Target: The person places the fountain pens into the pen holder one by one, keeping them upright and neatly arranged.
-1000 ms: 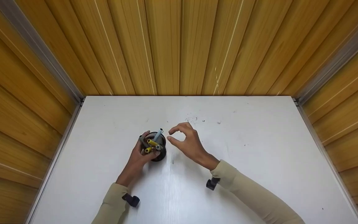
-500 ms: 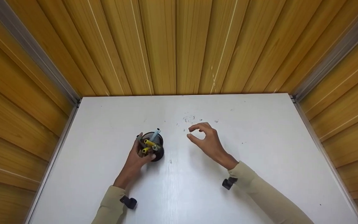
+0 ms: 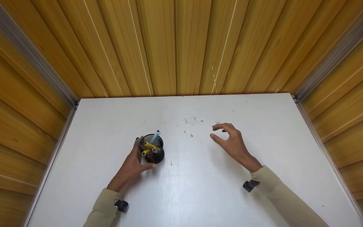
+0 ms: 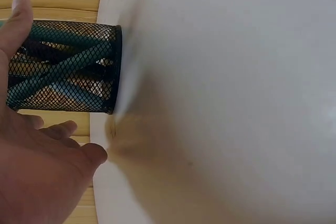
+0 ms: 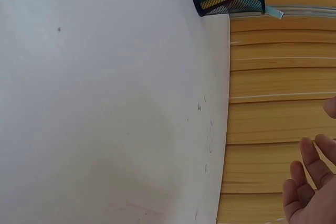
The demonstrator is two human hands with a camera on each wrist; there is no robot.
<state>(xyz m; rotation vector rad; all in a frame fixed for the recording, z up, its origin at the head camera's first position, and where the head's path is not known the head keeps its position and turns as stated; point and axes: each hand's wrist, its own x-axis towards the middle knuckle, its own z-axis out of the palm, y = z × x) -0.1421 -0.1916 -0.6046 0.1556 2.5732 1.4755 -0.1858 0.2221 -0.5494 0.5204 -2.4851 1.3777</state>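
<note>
A black mesh pen cup (image 3: pixel 159 156) stands upright on the white table, left of centre. Several marker pens lean out over its rim, among them a yellow pen (image 3: pixel 151 145) and a light blue pen (image 3: pixel 155 136). My left hand (image 3: pixel 131 166) is spread around the cup's left side, thumb off its near side. In the left wrist view, green pens show through the mesh (image 4: pixel 68 69), and loose fingers (image 4: pixel 60 129) lie apart below it. Farther right, my right hand (image 3: pixel 233 143) hovers over the table with thumb and fingers parted, holding nothing.
Small dark marks and crumbs (image 3: pixel 190 120) dot the white table (image 3: pixel 187 189) toward its back. Wood-patterned panels (image 3: pixel 162 47) close off the back and both sides. Each sleeve carries a small black wrist camera (image 3: pixel 249 186).
My right hand has moved away from the cup to the right, its fingers parting wider. My left thumb has come off the cup's near side. The cup has stayed in place.
</note>
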